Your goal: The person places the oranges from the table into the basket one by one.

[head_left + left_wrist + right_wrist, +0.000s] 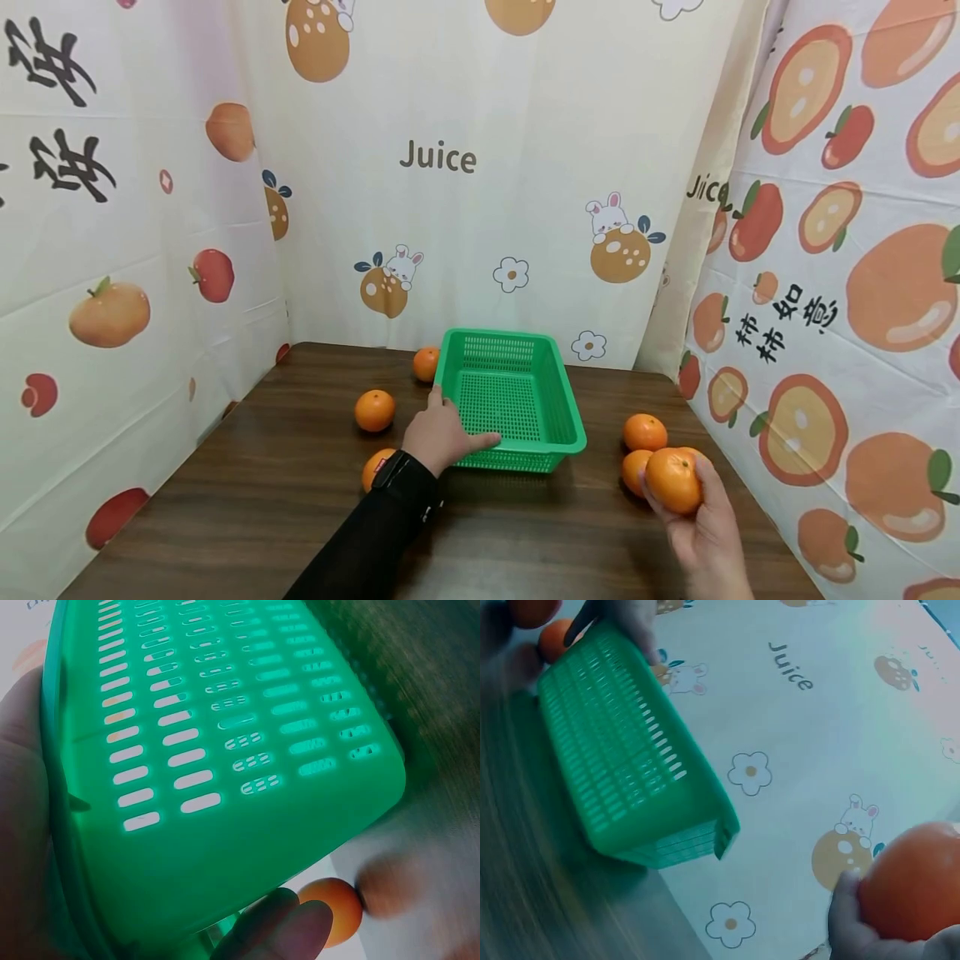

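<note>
A green plastic basket (498, 408) with slotted sides stands on the table. My left hand (438, 435) grips its near left corner, the thumb lying along the near rim. In the left wrist view, fingertips (296, 930) show beside the basket wall (90, 862). My right hand (705, 521) holds an orange (673, 481) above the table's right side. Beyond it are an orange (645, 433) and another orange (634, 472), with part of a further one behind the held fruit. Left of the basket lie an orange (374, 411), one at the back (426, 364) and one partly hidden by my left wrist (375, 467).
The dark wooden table (300, 467) is enclosed by a printed back curtain (495, 200), a left curtain (150, 250) and a right curtain (810, 333). The basket stands near the back curtain.
</note>
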Demonstrator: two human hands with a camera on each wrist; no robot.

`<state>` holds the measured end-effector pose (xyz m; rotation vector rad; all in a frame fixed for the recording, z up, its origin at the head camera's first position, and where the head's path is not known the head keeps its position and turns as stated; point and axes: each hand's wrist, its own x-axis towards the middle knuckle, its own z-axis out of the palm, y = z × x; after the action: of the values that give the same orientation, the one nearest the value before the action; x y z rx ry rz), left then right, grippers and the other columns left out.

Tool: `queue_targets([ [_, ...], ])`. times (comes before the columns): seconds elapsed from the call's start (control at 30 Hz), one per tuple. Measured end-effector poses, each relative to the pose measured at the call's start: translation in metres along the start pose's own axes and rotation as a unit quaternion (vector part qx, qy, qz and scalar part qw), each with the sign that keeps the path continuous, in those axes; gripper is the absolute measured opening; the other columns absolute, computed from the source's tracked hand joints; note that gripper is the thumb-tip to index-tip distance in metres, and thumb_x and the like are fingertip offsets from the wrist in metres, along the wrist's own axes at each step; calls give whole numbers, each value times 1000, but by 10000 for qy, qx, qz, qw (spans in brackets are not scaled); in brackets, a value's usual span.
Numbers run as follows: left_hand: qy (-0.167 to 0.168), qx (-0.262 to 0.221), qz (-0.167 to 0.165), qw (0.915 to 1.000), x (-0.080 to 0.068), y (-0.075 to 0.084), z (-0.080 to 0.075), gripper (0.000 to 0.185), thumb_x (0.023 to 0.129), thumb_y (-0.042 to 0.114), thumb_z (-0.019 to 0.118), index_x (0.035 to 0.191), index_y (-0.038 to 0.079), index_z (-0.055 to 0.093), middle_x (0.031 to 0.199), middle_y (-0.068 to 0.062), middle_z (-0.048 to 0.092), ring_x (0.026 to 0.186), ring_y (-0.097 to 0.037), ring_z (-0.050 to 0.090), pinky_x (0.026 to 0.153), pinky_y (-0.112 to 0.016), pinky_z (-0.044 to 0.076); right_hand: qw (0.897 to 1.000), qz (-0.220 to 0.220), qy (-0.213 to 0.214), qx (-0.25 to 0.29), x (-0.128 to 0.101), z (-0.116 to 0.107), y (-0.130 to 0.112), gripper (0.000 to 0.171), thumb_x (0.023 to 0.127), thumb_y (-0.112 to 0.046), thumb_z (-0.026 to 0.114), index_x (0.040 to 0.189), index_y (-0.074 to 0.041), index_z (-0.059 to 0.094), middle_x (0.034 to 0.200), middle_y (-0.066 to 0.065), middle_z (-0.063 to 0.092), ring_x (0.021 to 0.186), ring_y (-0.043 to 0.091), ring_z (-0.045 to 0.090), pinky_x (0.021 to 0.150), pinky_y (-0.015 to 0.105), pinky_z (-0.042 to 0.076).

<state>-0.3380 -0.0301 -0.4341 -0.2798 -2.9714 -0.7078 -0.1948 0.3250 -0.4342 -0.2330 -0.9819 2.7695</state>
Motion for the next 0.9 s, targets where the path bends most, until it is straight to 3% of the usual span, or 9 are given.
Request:
queue_targets([
  [0.17, -24, 1, -17, 10000, 1, -1, 1, 124, 75, 89, 70, 152, -6, 52, 174, -25, 24, 72, -25, 65, 59, -36, 52, 9878, -737, -269, -1343, 1, 5, 14, 15, 109, -18, 55, 121, -27, 55, 122, -6, 51, 107, 11, 65, 85, 34, 63],
  [0.3, -52, -22, -23, 10000, 1, -1, 0, 124, 76, 90, 70, 154, -4, 51, 174, -25, 24, 81, -29, 69, 65, -39, 56, 9783, -869, -380, -1844, -2, 7, 20, 15, 110, -18, 52, 121, -28, 55, 122, -5, 51, 105, 11, 64, 82, 30, 62],
  [0.5, -24, -93, -11, 10000, -1, -1, -1, 120, 77, 89, 69, 157, 1, 50, 174, -25, 24, 103, -39, 72, 78, -45, 60, 9650, -738, -294, -2500, -3, 10, 25, 25, 115, -28, 40, 130, -35, 59, 128, -9, 48, 102, 12, 59, 76, 30, 59],
  [0.67, -37, -151, -56, 9999, 0, -1, 0, 120, 77, 88, 71, 158, 2, 48, 175, -25, 23, 110, -41, 70, 83, -48, 60, 9608, -355, 82, -2748, -2, 16, 27, 33, 117, -39, 33, 143, -40, 53, 140, -12, 35, 115, 11, 57, 90, 36, 61],
  [0.8, -18, -116, -61, 9999, 0, -1, 1, 120, 76, 88, 72, 155, -1, 51, 175, -24, 23, 102, -39, 71, 77, -46, 60, 9546, -299, 110, -2960, -2, 20, 31, 30, 115, -36, 46, 145, -40, 45, 141, -9, 32, 116, 10, 56, 92, 35, 60],
  [0.9, 0, -38, -34, 10000, 1, -1, 1, 118, 76, 88, 72, 149, -4, 57, 174, -25, 25, 89, -34, 70, 69, -42, 58, 9419, -359, 90, -3338, 0, 24, 36, 44, 110, -25, 61, 144, -40, 39, 141, -7, 29, 118, 12, 52, 92, 30, 59],
])
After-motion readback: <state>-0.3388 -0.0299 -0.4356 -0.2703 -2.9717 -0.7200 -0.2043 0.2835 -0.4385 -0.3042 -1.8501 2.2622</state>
